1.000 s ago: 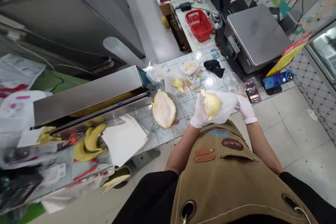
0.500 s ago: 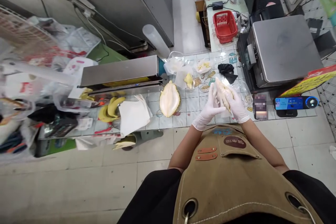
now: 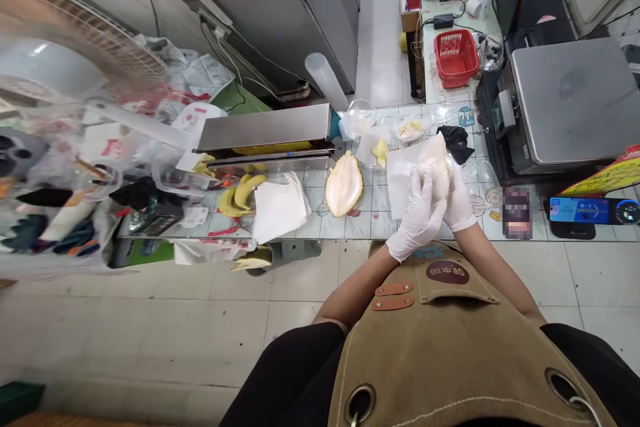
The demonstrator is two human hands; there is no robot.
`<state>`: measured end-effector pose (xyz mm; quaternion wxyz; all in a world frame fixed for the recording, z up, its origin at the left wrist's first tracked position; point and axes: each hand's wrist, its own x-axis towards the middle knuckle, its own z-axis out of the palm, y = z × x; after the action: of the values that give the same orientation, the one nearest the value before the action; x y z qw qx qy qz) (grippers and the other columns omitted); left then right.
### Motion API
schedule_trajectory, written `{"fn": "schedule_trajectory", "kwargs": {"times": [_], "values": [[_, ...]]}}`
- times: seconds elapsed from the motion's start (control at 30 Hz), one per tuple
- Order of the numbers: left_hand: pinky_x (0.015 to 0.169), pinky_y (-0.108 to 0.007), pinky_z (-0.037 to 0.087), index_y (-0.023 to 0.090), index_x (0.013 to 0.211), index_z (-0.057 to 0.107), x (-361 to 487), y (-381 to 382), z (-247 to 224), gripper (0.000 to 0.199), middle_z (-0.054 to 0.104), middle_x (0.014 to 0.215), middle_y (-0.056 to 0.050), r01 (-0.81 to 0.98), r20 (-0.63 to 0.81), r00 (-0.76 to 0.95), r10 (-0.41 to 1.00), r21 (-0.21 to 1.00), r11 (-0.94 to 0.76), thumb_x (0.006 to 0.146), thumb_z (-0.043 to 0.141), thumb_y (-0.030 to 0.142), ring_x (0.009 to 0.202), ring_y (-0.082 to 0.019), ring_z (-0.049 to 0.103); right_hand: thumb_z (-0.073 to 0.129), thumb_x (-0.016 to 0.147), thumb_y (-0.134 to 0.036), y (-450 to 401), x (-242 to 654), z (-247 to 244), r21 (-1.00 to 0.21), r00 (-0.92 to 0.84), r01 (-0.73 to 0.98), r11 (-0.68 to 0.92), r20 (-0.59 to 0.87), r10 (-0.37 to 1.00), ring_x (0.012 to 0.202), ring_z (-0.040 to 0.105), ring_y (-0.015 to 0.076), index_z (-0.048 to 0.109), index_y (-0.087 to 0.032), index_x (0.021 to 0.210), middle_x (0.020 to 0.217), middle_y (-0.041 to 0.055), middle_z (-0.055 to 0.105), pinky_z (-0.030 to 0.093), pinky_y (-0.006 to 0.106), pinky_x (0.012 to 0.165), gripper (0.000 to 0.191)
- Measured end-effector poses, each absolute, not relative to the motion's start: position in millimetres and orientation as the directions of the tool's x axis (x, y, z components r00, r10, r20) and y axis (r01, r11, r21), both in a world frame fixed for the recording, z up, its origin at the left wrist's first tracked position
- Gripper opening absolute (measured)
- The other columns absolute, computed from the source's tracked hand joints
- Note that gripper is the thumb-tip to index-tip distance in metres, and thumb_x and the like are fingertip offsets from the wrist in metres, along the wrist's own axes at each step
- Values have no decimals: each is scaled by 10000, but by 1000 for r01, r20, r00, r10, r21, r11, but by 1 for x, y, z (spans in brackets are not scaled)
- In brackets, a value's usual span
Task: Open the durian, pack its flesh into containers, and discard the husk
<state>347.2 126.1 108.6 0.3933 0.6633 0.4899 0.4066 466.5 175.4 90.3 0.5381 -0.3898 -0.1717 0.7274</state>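
Held a durian piece [image 3: 436, 167] wrapped in clear plastic film at centre right of the frame, just above the worktop [image 3: 385, 225] and close to its near edge. Closed the white-gloved left grip [image 3: 417, 210] around the lower side of the wrapped piece, with the fingers [image 3: 423, 190] pressed against the film. Curled the white-gloved right grip [image 3: 459, 203] around the other side, closed on the piece and partly hidden behind it. Had a white paper sheet [image 3: 403, 173] standing up behind the left grip, touching the wrap.

Had half a durian husk [image 3: 344, 185] lying on the worktop just left of the hands, pale inner side up. Had two plastic-lined containers of yellow durian flesh [image 3: 411, 128] [image 3: 380, 152] farther up the worktop, beyond the hands, and a crumpled black cloth [image 3: 456, 143] just beside the wrapped piece at upper right. Had a stack of white paper sheets [image 3: 279, 207] and bananas [image 3: 236, 195] left of the husk, below a stainless-steel sealer [image 3: 265, 128]. Had a steel weighing scale [image 3: 573, 103] at the right of the frame and a red plastic basket [image 3: 453, 58] near the top, on a farther counter. Wore a tan canvas apron [image 3: 430, 347] across the bottom of the frame.
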Motion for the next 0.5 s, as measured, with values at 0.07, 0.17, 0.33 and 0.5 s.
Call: {"fn": "schedule_trajectory", "kwargs": {"times": [0.07,0.17,0.33,0.5], "values": [[1462,-598,-4,441,1785,380,345,128,115,802,128,1934,30,301,169,158,973,930,-211,1047,681,359,1800,-351,-15,433,1028,-834,178,464,97,-661,-151,-654,-367,-361,920,1480,681,318,774,-292,1336,1348,84,821,617,515,1201,711],[1461,-610,5,465,1674,563,342,130,122,678,228,1904,59,253,168,148,975,946,-201,1023,736,385,1803,-340,-10,394,1049,-816,180,462,108,-644,-191,-670,-369,-331,924,1489,669,302,758,-290,1359,1335,91,821,608,529,1204,711],[1470,-603,88,345,1420,807,335,135,127,439,348,1863,-21,195,186,81,979,960,-199,1007,784,493,1786,-363,178,411,1046,-802,183,462,123,-630,-214,-676,-383,-331,919,1495,660,305,776,-261,1295,1297,118,829,581,556,1235,698],[1469,-652,60,374,1324,852,327,137,131,466,412,1829,2,208,223,95,970,949,-238,883,929,505,1781,-386,186,419,1007,-875,189,468,133,-645,-288,-632,-430,-319,903,1494,661,338,802,-226,1285,1312,142,831,562,585,1250,803]]}}
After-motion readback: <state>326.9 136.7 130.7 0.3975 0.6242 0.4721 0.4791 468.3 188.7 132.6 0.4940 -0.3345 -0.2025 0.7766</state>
